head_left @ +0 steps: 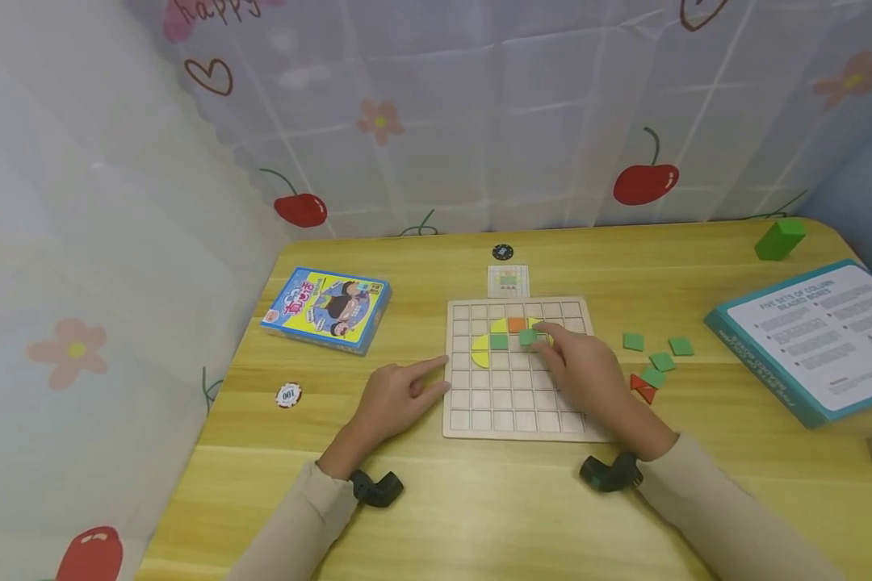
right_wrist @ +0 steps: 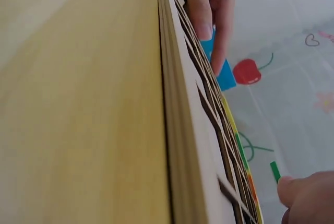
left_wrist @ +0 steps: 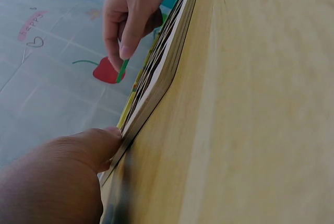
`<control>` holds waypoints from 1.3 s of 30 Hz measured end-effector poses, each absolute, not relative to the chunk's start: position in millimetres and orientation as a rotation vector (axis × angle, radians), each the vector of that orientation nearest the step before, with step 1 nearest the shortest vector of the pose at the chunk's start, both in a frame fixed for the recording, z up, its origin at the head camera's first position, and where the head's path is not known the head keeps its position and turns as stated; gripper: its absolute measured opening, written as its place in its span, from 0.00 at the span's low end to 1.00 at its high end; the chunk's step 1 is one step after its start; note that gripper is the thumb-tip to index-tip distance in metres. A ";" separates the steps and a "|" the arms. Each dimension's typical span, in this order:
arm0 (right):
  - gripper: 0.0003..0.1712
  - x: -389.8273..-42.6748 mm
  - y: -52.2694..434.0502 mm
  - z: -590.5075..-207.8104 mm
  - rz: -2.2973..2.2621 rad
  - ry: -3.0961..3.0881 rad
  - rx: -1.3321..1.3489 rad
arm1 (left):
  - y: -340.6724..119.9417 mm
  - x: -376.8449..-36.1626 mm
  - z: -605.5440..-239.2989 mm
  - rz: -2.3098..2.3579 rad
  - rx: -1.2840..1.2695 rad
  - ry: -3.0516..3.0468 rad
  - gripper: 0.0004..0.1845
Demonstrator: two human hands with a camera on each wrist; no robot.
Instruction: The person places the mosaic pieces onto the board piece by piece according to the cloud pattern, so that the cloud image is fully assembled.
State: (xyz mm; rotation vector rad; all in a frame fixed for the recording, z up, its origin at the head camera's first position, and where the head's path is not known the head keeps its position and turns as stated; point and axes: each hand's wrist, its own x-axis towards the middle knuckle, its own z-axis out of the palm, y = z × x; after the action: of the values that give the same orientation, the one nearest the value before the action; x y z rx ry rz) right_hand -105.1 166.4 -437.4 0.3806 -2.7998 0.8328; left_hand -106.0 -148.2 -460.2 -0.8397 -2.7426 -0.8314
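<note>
- I am seeing the left hand lying on the table just left of the grid board, its fingers loosely stretched and a fingertip touching the board's left edge; it is holding nothing.
- I am watching the right hand reaching over the board from the right, its fingertips pinching a green tile by the edge; in the left wrist view the tile is standing tilted just above the board.
- The tile is hovering over the upper middle of the board, beside the yellow pieces, another green square and an orange square already lying in the cells.
- Right of the board, loose green tiles and a red triangle are lying near its edge.
- Further right of the board, an open booklet is lying flat, with a green block beyond it.
- Left of the board, a white chip and a blue box are resting well apart from it.
- Just behind the board, a small card and a dark chip are lying.
</note>
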 end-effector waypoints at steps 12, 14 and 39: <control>0.22 -109.8 152.0 -449.0 0.683 -2.766 0.424 | -149.5 -104.8 -456.9 -0.837 -0.852 -2.707 0.21; 0.24 -109.9 152.0 -450.1 0.688 -2.743 0.427 | -150.2 -104.7 -457.4 -0.842 -0.851 -2.708 0.21; 0.21 -78.8 276.6 -456.5 0.760 -2.568 -0.050 | -148.4 -105.6 -458.2 -0.842 -0.856 -2.731 0.21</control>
State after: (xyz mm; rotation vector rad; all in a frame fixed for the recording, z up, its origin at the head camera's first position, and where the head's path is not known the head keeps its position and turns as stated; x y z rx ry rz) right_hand -78.8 276.6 -456.5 -0.0498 -2.5684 0.7603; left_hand -105.6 -148.4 -458.2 -0.8563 -2.7307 -0.8422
